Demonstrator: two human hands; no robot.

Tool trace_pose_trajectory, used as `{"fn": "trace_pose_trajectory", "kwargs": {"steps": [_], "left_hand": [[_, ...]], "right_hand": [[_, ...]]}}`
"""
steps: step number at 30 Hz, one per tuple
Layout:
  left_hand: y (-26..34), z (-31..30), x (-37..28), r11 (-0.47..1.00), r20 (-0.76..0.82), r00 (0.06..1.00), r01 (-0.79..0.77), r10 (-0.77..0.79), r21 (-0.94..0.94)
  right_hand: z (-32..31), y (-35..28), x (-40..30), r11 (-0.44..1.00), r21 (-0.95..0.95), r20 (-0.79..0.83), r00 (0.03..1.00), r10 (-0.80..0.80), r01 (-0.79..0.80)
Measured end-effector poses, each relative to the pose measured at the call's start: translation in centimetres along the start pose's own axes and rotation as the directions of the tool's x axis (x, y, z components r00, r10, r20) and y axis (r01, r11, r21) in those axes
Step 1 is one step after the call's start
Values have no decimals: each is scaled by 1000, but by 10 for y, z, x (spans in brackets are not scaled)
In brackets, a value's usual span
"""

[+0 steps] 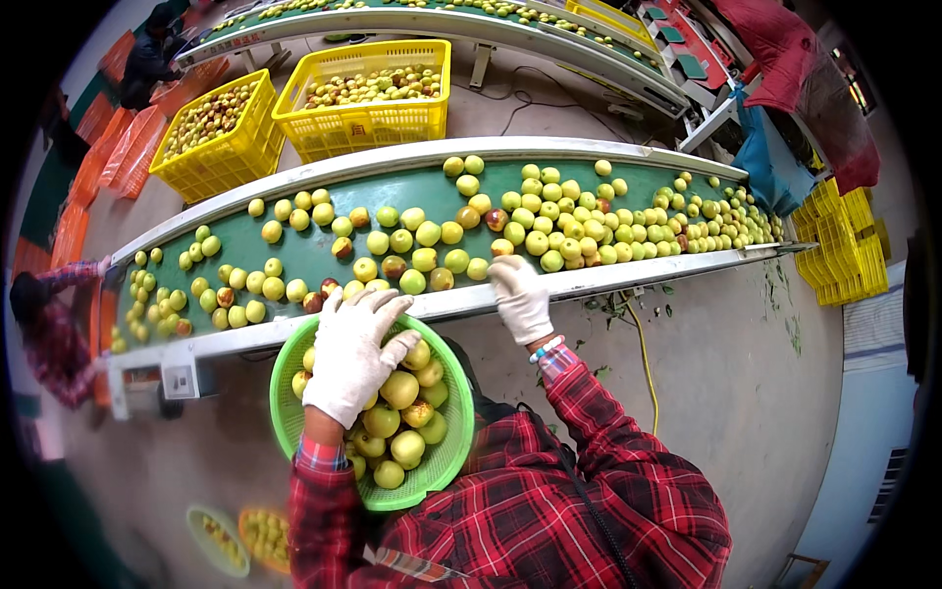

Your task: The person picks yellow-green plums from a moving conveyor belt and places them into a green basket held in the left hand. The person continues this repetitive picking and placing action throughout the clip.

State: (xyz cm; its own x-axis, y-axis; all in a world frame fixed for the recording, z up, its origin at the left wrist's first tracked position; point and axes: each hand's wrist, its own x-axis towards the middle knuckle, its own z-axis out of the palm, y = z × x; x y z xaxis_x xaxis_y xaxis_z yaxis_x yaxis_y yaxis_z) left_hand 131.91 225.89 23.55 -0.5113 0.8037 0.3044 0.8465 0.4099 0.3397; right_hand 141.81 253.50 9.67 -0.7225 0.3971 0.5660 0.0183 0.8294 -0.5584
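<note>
Both my hands wear white gloves. My left hand (pixel 360 350) is over the upper left of a green plastic basket (pixel 458 471), its fingers spread towards the belt; whether its palm touches a fruit is hidden. Yellow-green round fruits (pixel 399 389), some with brown patches, partly fill the basket. My right hand (pixel 521 298) rests at the near metal rail of the conveyor, its fingers bent at the edge of the fruits; what lies under the fingertips is hidden. Many similar fruits (pixel 552 228) lie on the green conveyor belt (pixel 412 184), most densely towards the right.
Beyond the belt stand two yellow crates (pixel 360 121) of fruit and another conveyor (pixel 441 22). A person (pixel 59 331) in plaid stands at the belt's left end. Stacked yellow crates (pixel 839 243) stand right. Two small baskets of fruit (pixel 265 537) sit lower left; a yellow cable (pixel 646 368) crosses the floor.
</note>
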Motion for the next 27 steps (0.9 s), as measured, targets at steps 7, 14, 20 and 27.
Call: {"fn": "trace_pose_trajectory", "kwargs": {"steps": [7,14,20,27], "left_hand": [[-23,16,8,914,34,975,217,-219,-342],[-9,31,21,940,-25,974,209,-224,-270],[-3,40,27,943,-8,975,211,-220,-259],[19,49,38,920,-34,969,219,-243,-324]], "right_hand": [[-12,22,42,992,111,-165,984,72,-54],[11,38,104,920,-392,284,950,132,-11],[34,40,103,953,-303,294,949,117,-23],[-55,23,47,961,264,-79,991,105,-81]]}}
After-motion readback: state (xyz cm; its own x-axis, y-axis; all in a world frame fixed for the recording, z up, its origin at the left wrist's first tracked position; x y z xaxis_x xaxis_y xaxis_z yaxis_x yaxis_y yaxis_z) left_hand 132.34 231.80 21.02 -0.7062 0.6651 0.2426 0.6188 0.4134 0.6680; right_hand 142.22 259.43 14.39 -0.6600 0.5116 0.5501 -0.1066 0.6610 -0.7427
